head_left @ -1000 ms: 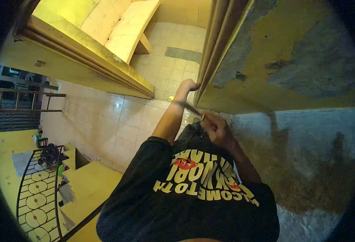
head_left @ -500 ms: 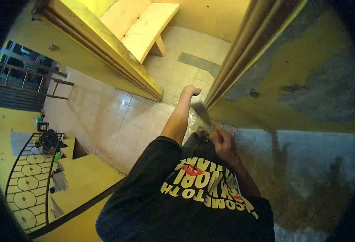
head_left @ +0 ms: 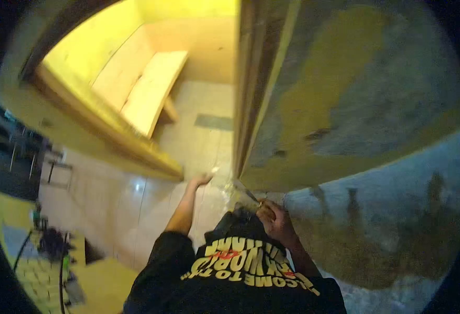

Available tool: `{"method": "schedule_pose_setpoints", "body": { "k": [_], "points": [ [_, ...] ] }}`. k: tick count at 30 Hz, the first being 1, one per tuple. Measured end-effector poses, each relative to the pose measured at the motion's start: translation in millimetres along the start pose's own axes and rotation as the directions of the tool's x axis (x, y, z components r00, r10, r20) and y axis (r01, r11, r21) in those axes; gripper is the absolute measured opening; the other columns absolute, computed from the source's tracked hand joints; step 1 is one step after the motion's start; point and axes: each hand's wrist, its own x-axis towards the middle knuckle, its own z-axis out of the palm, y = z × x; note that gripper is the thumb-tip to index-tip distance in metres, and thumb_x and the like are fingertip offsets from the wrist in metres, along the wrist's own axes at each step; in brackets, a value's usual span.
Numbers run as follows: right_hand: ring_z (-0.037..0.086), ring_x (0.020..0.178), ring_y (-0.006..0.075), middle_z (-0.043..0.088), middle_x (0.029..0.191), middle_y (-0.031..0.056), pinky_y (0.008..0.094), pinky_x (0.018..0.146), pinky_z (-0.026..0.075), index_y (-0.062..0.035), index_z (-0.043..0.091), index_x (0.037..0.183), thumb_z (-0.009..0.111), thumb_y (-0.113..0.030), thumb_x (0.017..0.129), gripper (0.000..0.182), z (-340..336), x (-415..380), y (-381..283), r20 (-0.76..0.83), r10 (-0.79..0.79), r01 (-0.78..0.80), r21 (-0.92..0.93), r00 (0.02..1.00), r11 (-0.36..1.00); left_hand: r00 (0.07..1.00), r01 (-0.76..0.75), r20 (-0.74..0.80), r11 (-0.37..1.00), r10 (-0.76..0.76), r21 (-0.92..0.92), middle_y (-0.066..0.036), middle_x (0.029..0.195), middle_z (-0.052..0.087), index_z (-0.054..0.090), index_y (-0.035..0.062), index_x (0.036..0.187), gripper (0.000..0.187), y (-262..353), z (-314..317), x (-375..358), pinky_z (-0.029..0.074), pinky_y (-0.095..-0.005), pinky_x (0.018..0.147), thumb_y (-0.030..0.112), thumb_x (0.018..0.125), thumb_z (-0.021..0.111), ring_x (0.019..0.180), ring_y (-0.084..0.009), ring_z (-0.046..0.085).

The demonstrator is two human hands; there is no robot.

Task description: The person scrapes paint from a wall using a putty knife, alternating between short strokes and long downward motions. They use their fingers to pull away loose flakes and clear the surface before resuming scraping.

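Observation:
My right hand is closed around the handle of a scraper, whose flat blade points up and left towards the foot of the door frame. Some of the handle is hidden by my fingers. My left hand is held out over the floor by the doorway, its fingers stretched forward. A small pale patch shows at its fingertips; blur hides what it is. Between my hands, the floor at the threshold looks patchy and light. The brown door frame rises just beyond the blade.
Right of me is a wall with grey and yellowish patches, stained lower down. Through the doorway stand a built-in bench and a tiled floor. At left are a metal railing, a yellow ledge and dark furniture.
The view has turned and shifted, so the doorway sits further left. My left hand has changed pose, its fingers reaching forward. The scraper stays in my right hand, its blade now nearer the frame's foot.

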Motion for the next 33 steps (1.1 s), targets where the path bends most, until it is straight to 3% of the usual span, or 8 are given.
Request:
{"method": "schedule_pose_setpoints", "body": {
  "k": [5, 8, 11, 17, 20, 26, 31, 33],
  "points": [
    [0.062, 0.084, 0.0342, 0.062, 0.088, 0.0196, 0.0369, 0.076, 0.049, 0.0023, 0.051, 0.112, 0.054, -0.019, 0.088, 0.032, -67.3, -14.0, -25.8, -0.136, 0.080, -0.056, 0.174, 0.987, 0.983, 0.899, 0.301, 0.395, 0.922, -0.189, -0.245, -0.021, 0.133, 0.044, 0.033, 0.0055, 0.138, 0.082, 115.4, -116.5, -98.6, 0.034, -0.0412, 0.100, 0.067, 0.083, 0.037, 0.121, -0.0335, 0.044],
    [0.060, 0.075, 0.0213, 0.058, 0.079, 0.0141, 0.0351, 0.068, 0.048, 0.0024, 0.049, 0.107, 0.050, -0.025, 0.092, 0.031, -113.4, -1.7, -55.7, -0.352, -0.214, 0.077, -0.364, 0.911, 0.928, 0.940, -0.199, -0.335, 0.900, 0.064, -0.388, -0.022, 0.133, 0.043, 0.016, 0.0086, 0.143, 0.085, 174.9, -172.3, -103.1, 0.034, -0.0419, 0.099, 0.064, 0.084, 0.041, 0.123, -0.0347, 0.041],
    [0.057, 0.070, 0.0182, 0.054, 0.071, 0.0116, 0.0339, 0.065, 0.046, 0.0012, 0.049, 0.103, 0.049, -0.022, 0.092, 0.025, -138.9, 17.8, -74.2, -0.488, -0.170, 0.106, -0.156, 0.856, 0.982, 0.599, -0.768, -0.727, 0.496, 0.334, -0.405, -0.021, 0.145, 0.022, 0.007, 0.0055, 0.144, 0.090, 274.1, -232.7, -138.3, 0.025, -0.0428, 0.106, 0.061, 0.085, 0.046, 0.133, -0.0361, 0.026],
    [0.058, 0.063, 0.0262, 0.055, 0.068, 0.0125, 0.0367, 0.060, 0.045, -0.0013, 0.051, 0.090, 0.054, -0.020, 0.089, 0.019, -187.8, 20.7, -95.8, -0.470, -0.203, 0.066, -0.291, 0.859, 0.954, 0.160, -0.922, -0.914, 0.388, 0.372, -0.003, -0.022, 0.147, 0.015, 0.004, -0.0021, 0.142, 0.088, 391.9, -307.7, -201.6, 0.022, -0.0434, 0.107, 0.056, 0.088, 0.042, 0.132, -0.0355, 0.025],
    [0.057, 0.060, 0.0260, 0.055, 0.065, 0.0120, 0.0366, 0.059, 0.045, -0.0014, 0.053, 0.084, 0.053, -0.021, 0.090, 0.020, -216.8, 27.2, -135.9, -0.592, -0.172, 0.029, -0.243, 0.788, 0.970, 0.110, -0.853, -0.968, 0.521, 0.227, 0.025, -0.024, 0.139, 0.028, 0.017, -0.0046, 0.139, 0.073, 405.5, -321.3, -199.9, 0.026, -0.0407, 0.104, 0.048, 0.093, 0.036, 0.127, -0.0352, 0.032],
    [0.058, 0.063, 0.0270, 0.057, 0.068, 0.0116, 0.0368, 0.058, 0.044, -0.0013, 0.053, 0.088, 0.051, -0.017, 0.091, 0.016, -290.3, 40.7, -176.7, -0.422, -0.539, 0.120, -0.697, 0.729, 0.707, 0.229, -0.882, -0.964, 0.447, 0.134, -0.147, -0.020, 0.114, 0.047, 0.037, -0.0030, 0.128, 0.059, 413.0, -320.0, -195.9, 0.040, -0.0385, 0.083, 0.046, 0.096, 0.029, 0.098, -0.0291, 0.049],
    [0.061, 0.077, 0.0298, 0.058, 0.083, 0.0161, 0.0362, 0.072, 0.049, -0.0018, 0.055, 0.105, 0.053, -0.012, 0.087, 0.020, -266.9, 26.7, -165.1, -0.265, -0.225, 0.106, -0.397, 0.938, 0.912, -0.327, -0.733, -0.945, 0.636, -0.018, 0.242, -0.019, 0.120, 0.041, 0.035, -0.0014, 0.127, 0.056, 410.6, -309.6, -183.7, 0.035, -0.0402, 0.093, 0.044, 0.095, 0.030, 0.110, -0.0284, 0.043],
    [0.062, 0.083, 0.0295, 0.058, 0.097, 0.0167, 0.0351, 0.079, 0.050, -0.0035, 0.052, 0.116, 0.058, -0.012, 0.084, 0.034, -253.1, 24.7, -143.5, 0.012, -0.561, 0.478, -0.540, 0.828, 0.693, -0.376, -0.850, -0.927, 0.395, 0.008, 0.349, -0.021, 0.124, 0.038, 0.030, -0.0030, 0.129, 0.060, 408.7, -282.4, -221.8, 0.031, -0.0417, 0.098, 0.039, 0.089, 0.046, 0.117, -0.0294, 0.038]
  ]
}}
